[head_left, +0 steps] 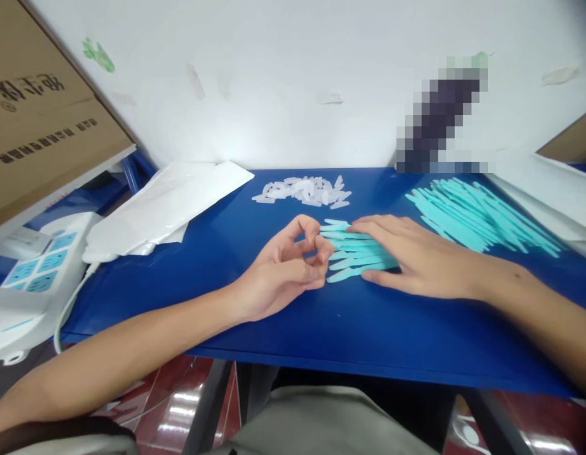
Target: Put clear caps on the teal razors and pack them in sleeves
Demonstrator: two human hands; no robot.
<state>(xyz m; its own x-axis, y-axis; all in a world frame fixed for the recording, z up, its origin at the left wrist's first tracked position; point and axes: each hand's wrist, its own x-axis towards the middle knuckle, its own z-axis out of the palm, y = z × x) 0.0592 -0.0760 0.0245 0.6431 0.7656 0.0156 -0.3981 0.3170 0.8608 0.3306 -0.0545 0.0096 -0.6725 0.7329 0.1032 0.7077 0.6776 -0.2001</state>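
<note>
A small row of teal plastic sticks (350,254) lies on the blue table (321,322) in front of me. My right hand (411,256) lies flat on the right part of that row, fingers stretched out and pressing the sticks down. My left hand (287,268) rests at the row's left ends, its fingers curled and pinched together at the tips of the sticks; what they pinch is too small to make out. A large pile of the same teal sticks (477,212) lies at the right. A heap of small clear plastic caps (305,191) sits further back.
White plastic bags (164,205) lie at the left of the table. A white power strip (31,265) and a cardboard box (41,107) stand at the far left. More white sheeting (549,189) lies at the right edge. A white wall rises behind.
</note>
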